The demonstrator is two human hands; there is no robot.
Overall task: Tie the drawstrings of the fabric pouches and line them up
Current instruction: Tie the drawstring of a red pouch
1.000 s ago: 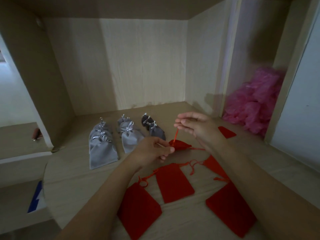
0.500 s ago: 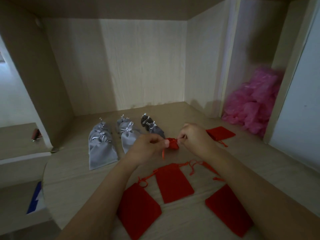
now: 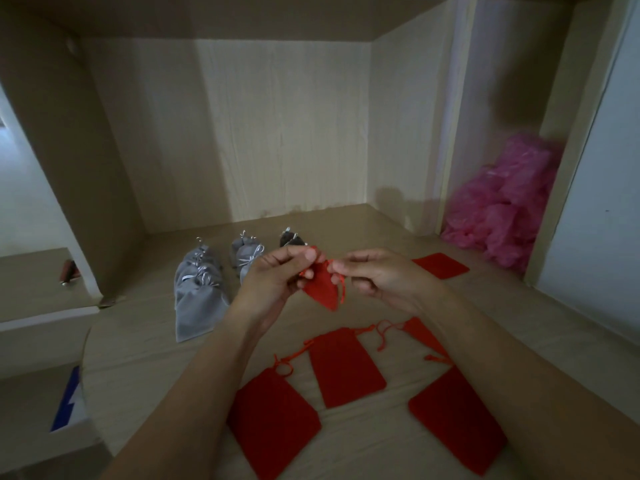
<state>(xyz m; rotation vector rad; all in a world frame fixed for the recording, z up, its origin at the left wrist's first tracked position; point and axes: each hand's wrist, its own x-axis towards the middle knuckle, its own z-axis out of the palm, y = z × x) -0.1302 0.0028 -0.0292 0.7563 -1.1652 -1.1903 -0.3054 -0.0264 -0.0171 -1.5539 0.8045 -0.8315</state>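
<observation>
You hold a small red pouch [image 3: 320, 289] in the air above the counter [image 3: 145, 348], its neck gathered and its body hanging to a point, a thin red cord dangling at its right. Your left hand [image 3: 273, 275] pinches the gathered top, your right hand [image 3: 381, 275] pinches the cord just beside it. Flat red pouches [image 3: 343, 365] lie on the counter below.

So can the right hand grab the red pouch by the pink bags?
Probably: nothing lies between the right hand and that flat red pouch, but it's pinching the drawstring of the held pouch.
</observation>
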